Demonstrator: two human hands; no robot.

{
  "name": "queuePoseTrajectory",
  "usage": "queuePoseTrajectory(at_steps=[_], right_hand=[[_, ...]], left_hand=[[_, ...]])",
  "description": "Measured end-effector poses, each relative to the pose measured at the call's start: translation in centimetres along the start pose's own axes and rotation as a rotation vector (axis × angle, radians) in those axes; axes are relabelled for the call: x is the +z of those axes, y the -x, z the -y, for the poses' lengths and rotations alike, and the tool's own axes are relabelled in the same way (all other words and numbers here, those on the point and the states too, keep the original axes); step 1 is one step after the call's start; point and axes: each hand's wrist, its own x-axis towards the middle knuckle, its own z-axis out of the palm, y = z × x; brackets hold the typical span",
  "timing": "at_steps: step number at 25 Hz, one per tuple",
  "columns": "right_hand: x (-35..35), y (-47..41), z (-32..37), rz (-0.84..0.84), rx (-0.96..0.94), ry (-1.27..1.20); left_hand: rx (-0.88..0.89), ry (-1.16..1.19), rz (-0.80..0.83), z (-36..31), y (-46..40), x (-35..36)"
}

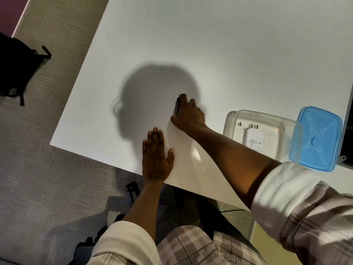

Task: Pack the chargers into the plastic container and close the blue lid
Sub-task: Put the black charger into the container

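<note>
Charger [177,107]: dark, gripped in your right hand [188,114].
Container [261,129]: rightward, near, lid [317,138] off.
Left hand [156,155]: flat, empty, on desk [210,44].

Right hand [188,114] closed on black charger [177,107]; left hand [157,158] flat on table [210,44].

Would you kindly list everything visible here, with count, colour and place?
table: one, white, fills the middle of the view
plastic container: one, clear, open, right side of table
white chargers: at least two, inside the container
dark charger: one, black, mid-table, in the right hand's grip
blue lid: one, off, right of the container
backpack: one, black, floor at left
floor: grey carpet
left hand: flat on table near its front edge
right hand: closed on the dark charger
</note>
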Motion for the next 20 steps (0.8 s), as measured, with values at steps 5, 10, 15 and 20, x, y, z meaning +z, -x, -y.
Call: queuePoseTrajectory(at_steps=[5,10,15,20], right_hand=[[-0.4,1.1,-1.0,0.026,-0.028,-0.033],[-2.8,3.5,-3.1,-0.009,-0.043,-0.097],[-7.0,7.3,-5.3,-0.19,-0.102,-0.221],[-10.9,11.4,-11.3,-0.302,0.036,-0.245]], left_hand=[[0.002,-0.004,0.005,0.0,0.1,-0.2],[0.008,-0.003,0.004,-0.2,0.1,-0.3],[0.004,-0.012,0.015,-0.2,0.1,-0.3],[0.002,-0.018,0.015,-0.1,0.1,-0.2]])
